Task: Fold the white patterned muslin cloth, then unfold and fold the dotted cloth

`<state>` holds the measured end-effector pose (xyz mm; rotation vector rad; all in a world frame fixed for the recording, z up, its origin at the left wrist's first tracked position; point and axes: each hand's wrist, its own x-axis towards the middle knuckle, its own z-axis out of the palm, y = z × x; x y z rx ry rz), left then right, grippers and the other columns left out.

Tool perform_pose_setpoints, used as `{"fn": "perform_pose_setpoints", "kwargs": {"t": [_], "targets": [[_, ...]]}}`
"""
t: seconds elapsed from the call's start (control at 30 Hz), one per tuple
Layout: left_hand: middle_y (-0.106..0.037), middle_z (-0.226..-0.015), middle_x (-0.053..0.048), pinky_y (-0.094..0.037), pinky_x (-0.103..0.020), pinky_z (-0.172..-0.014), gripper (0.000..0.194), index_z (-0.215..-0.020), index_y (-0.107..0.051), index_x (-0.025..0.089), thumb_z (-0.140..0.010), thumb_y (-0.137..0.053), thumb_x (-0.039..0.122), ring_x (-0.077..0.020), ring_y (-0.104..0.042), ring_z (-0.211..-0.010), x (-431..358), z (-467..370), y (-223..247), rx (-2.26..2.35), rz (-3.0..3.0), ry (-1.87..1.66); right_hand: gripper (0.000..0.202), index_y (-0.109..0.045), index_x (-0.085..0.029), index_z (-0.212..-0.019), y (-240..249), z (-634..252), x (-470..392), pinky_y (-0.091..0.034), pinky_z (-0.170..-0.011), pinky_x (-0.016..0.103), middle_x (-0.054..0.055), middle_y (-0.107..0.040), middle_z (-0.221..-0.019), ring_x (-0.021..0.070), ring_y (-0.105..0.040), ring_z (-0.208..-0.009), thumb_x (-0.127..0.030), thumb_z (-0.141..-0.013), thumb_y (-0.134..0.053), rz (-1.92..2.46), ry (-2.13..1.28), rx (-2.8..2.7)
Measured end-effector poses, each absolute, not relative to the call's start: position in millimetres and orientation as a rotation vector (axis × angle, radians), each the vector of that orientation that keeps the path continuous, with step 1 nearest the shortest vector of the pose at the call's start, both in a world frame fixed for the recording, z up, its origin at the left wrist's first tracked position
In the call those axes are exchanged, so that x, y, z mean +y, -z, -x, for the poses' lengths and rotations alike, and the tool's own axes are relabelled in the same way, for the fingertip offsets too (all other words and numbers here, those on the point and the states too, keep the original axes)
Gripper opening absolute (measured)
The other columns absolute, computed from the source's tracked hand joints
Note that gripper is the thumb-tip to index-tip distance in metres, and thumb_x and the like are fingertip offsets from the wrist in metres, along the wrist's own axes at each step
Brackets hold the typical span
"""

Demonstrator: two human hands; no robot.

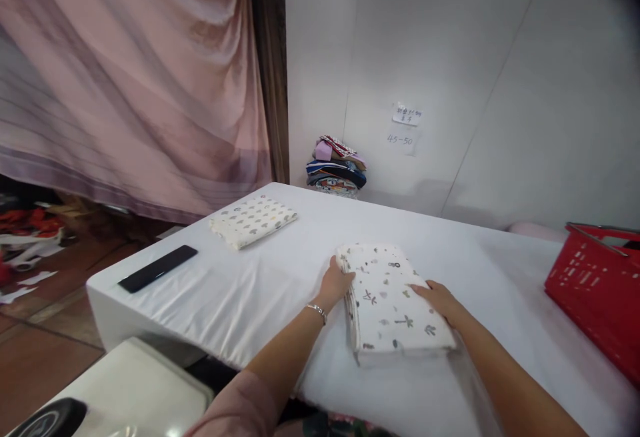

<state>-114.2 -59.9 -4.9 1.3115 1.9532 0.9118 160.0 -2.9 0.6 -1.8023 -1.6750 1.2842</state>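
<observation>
A folded white cloth (395, 303) with small palm-tree and leaf prints lies near the front of the table, several layers thick. My left hand (339, 285) grips its left edge, thumb on top and the other fingers mostly hidden at the side. On the opposite edge, my right hand (443, 300) holds the cloth with fingertips over the printed face; part of that grip is hidden. Farther left rests a second folded cloth (255, 220), cream with grey heart-like prints, apart from both hands.
A white sheet covers the table (310, 223). A black phone (159, 268) lies near its left edge, and a red plastic basket (595, 297) stands at the right. Behind is a stack of folded fabrics (336, 167). A pale machine-like surface (130, 390) sits at lower left.
</observation>
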Motion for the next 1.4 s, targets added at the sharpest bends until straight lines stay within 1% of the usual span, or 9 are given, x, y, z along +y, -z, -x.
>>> {"fn": "perform_pose_setpoints", "kwargs": {"t": [0.13,0.23,0.33,0.47,0.53,0.8,1.07,1.23,1.4], "targets": [[-0.059,-0.113,-0.013,-0.041,-0.028,-0.078,0.069,-0.133,-0.026,0.013,-0.077,-0.055,0.04,-0.0222,-0.058,-0.098,-51,112,12,2.006,-1.316,-0.882,0.051,-0.059,-0.011,-0.107,4,-178,-18,-0.05,-0.069,0.028,0.015,-0.063,-0.11,0.0243,-0.064,-0.09,-0.051,-0.074,-0.056,1.819,-1.215,-1.613],[-0.057,-0.117,-0.012,-0.04,-0.026,-0.079,0.055,-0.123,-0.042,0.014,-0.079,-0.051,0.045,-0.0198,-0.056,-0.1,-47,112,13,2.058,-1.36,-0.897,0.055,-0.059,-0.012,-0.106,6,-183,-22,-0.048,-0.074,0.03,0.015,-0.061,-0.113,0.0253,-0.061,-0.093,-0.055,-0.071,-0.057,1.842,-1.161,-1.606],[-0.061,-0.111,-0.008,-0.04,-0.024,-0.075,0.033,-0.097,-0.057,0.018,-0.081,-0.047,0.045,-0.0173,-0.057,-0.096,-36,114,5,2.117,-1.435,-0.87,0.051,-0.064,-0.014,-0.093,5,-182,-20,-0.045,-0.074,0.032,0.012,-0.067,-0.1,0.025,-0.061,-0.087,-0.059,-0.071,-0.054,1.842,-1.13,-1.658],[-0.067,-0.089,-0.006,-0.039,-0.024,-0.064,0.033,-0.082,-0.06,0.018,-0.079,-0.049,0.049,-0.0173,-0.061,-0.081,-15,111,-5,2.13,-1.427,-0.782,0.05,-0.064,-0.016,-0.074,6,-179,-16,-0.042,-0.073,0.033,0.008,-0.068,-0.08,0.0244,-0.059,-0.079,-0.062,-0.073,-0.047,1.798,-1.002,-1.719],[-0.068,-0.086,-0.008,-0.038,-0.025,-0.061,0.036,-0.084,-0.059,0.016,-0.078,-0.05,0.051,-0.0185,-0.062,-0.08,-8,108,-4,2.142,-1.401,-0.752,0.049,-0.065,-0.017,-0.074,9,-179,-16,-0.041,-0.075,0.032,0.007,-0.068,-0.081,0.0247,-0.059,-0.083,-0.062,-0.075,-0.045,1.754,-0.939,-1.707],[-0.06,-0.112,-0.014,-0.039,-0.027,-0.067,0.046,-0.104,-0.051,0.014,-0.076,-0.051,0.051,-0.0234,-0.058,-0.097,0,102,7,2.234,-1.296,-0.73,0.046,-0.067,-0.017,-0.085,17,-188,-26,-0.043,-0.077,0.03,0.005,-0.07,-0.089,0.0254,-0.059,-0.092,-0.058,-0.074,-0.049,1.622,-1.038,-1.563],[-0.059,-0.113,-0.017,-0.041,-0.027,-0.067,0.046,-0.103,-0.054,0.013,-0.075,-0.052,0.049,-0.0249,-0.059,-0.099,9,104,4,2.247,-1.302,-0.664,0.045,-0.069,-0.016,-0.088,31,-191,-22,-0.043,-0.079,0.032,0.006,-0.07,-0.091,0.0264,-0.059,-0.093,-0.055,-0.072,-0.052,1.588,-1.014,-1.521],[-0.062,-0.108,-0.015,-0.041,-0.025,-0.066,0.038,-0.096,-0.059,0.014,-0.073,-0.055,0.044,-0.023,-0.061,-0.094,12,104,5,2.228,-1.345,-0.655,0.045,-0.069,-0.016,-0.086,30,-192,-22,-0.044,-0.078,0.032,0.006,-0.07,-0.089,0.0265,-0.06,-0.09,-0.054,-0.071,-0.053,1.588,-0.985,-1.529],[-0.064,-0.104,-0.013,-0.041,-0.025,-0.067,0.035,-0.096,-0.059,0.015,-0.08,-0.047,0.043,-0.0209,-0.061,-0.093,9,109,13,2.256,-1.352,-0.717,0.044,-0.068,-0.017,-0.087,27,-190,-26,-0.044,-0.076,0.029,0.005,-0.07,-0.089,0.0251,-0.06,-0.091,-0.055,-0.072,-0.051,1.583,-1.004,-1.534]]}}
